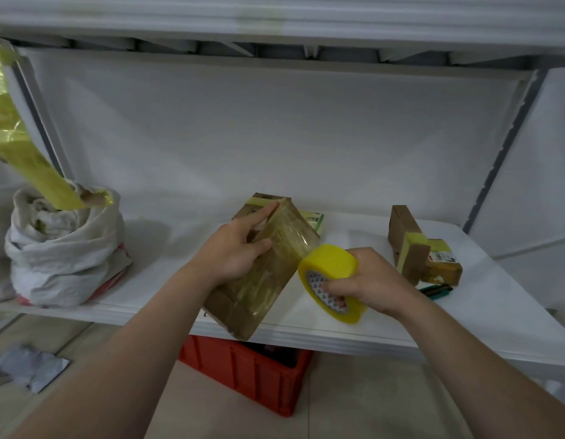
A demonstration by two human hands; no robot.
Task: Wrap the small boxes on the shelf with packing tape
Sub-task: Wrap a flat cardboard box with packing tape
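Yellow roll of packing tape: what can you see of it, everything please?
The yellow roll of packing tape is a thick ring of glossy yellow film on a core whose inside is white with small red and dark marks. It is tilted, open face toward the camera, held above the front of the white shelf. The right hand grips it, fingers hooked into the core. Its upper edge meets the tape-wrapped brown cardboard box.

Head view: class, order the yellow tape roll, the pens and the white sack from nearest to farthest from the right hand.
1. Yellow tape roll, gripped in the right hand itself.
2. Pens, just to its right.
3. White sack, far left.
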